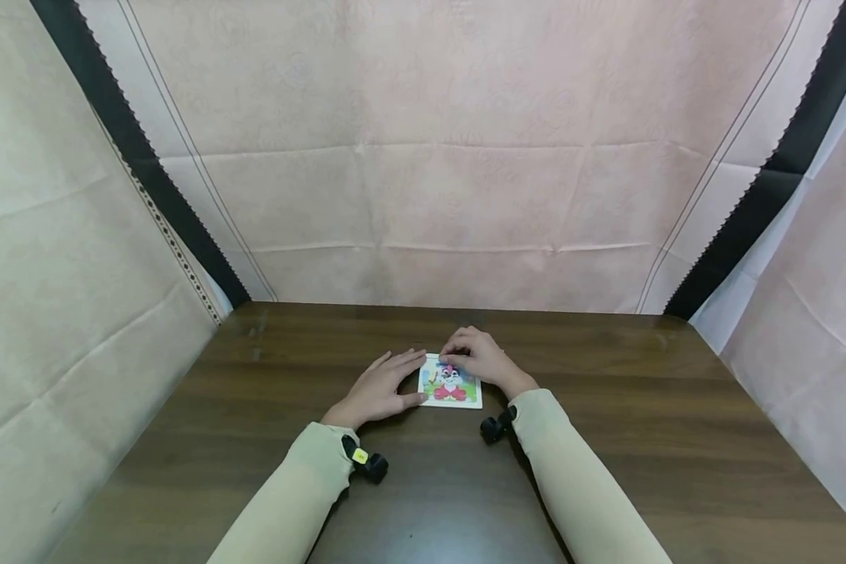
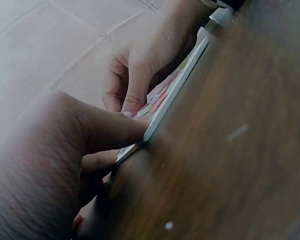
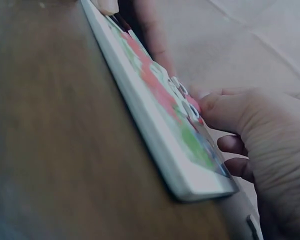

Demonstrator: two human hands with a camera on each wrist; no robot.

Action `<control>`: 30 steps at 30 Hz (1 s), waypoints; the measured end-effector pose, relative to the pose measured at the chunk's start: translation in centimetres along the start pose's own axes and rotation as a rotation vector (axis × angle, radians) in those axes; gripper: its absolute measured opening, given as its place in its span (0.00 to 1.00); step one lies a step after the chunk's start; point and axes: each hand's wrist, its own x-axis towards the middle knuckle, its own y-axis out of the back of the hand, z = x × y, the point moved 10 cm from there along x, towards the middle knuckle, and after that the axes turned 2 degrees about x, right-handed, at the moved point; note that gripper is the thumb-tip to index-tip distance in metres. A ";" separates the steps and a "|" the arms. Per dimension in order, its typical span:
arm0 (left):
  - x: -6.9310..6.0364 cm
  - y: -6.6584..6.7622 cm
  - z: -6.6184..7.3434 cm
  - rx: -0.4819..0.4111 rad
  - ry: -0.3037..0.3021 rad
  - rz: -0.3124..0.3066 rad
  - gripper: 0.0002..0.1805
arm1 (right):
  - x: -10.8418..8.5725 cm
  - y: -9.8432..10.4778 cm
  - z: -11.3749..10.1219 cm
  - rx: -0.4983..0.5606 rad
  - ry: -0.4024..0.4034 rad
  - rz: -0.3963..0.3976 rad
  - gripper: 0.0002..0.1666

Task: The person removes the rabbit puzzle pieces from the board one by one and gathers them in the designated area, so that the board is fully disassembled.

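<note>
1. Centrally in the head view, just below the middle, a white-edged picture board (image 1: 453,389) is seen flat on the brown wooden table (image 1: 641,439); a cartoon figure (image 1: 450,377) with a pink bow is printed on it.
2. The board's left edge is touched by the left hand (image 1: 379,388), whose fingers are extended and whose thumb is held apart from them, laid at the lower-left corner.
3. The board's upper right is covered by the right hand (image 1: 485,360), its fingers bent and its thumb set against the picture near the bow; whether anything is gripped between them cannot be told.
4. Both forearms are covered by pale sleeves (image 1: 592,486), and a small black device (image 1: 493,430) is worn at each wrist.
5. Across the top of the frame, pale fabric (image 1: 465,196) is bordered by black strips (image 1: 162,188) at upper left and upper right.
</note>
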 end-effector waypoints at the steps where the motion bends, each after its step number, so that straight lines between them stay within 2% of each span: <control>1: 0.0 0.0 0.1 0.002 -0.003 -0.001 0.41 | 0.0 -0.1 -0.1 -0.002 0.005 -0.008 0.05; 4: 0.0 -0.3 0.2 -0.007 -0.014 -0.010 0.42 | -0.2 -0.2 -0.2 -0.005 0.018 -0.017 0.06; 7: -0.1 -0.4 0.3 -0.011 -0.017 -0.012 0.42 | -0.5 0.0 0.5 0.003 -0.006 0.001 0.07; 13: -0.1 -0.1 0.1 0.013 -0.006 -0.002 0.42 | -1.5 2.2 2.6 0.059 -0.122 0.100 0.10; 15: 0.1 -0.1 0.0 0.019 -0.002 -0.007 0.42 | -1.8 3.0 2.9 0.049 -0.134 0.136 0.09; 18: 0.2 0.3 -0.1 0.023 -0.005 -0.004 0.42 | -1.5 3.5 2.4 0.028 -0.105 0.167 0.08; 20: 0.3 0.5 -0.1 0.026 -0.002 -0.006 0.42 | -0.9 3.1 1.6 0.022 -0.056 0.143 0.07; 23: 0.3 0.6 0.0 0.020 0.000 -0.004 0.42 | 0.1 1.6 0.6 0.046 -0.013 0.040 0.07; 26: 0.2 0.5 0.1 0.012 -0.004 -0.009 0.42 | 0.6 -0.1 0.5 0.076 -0.059 -0.069 0.06; 30: -0.2 0.2 0.2 0.002 -0.008 -0.013 0.42 | 0.6 -1.4 0.8 0.104 -0.152 -0.138 0.04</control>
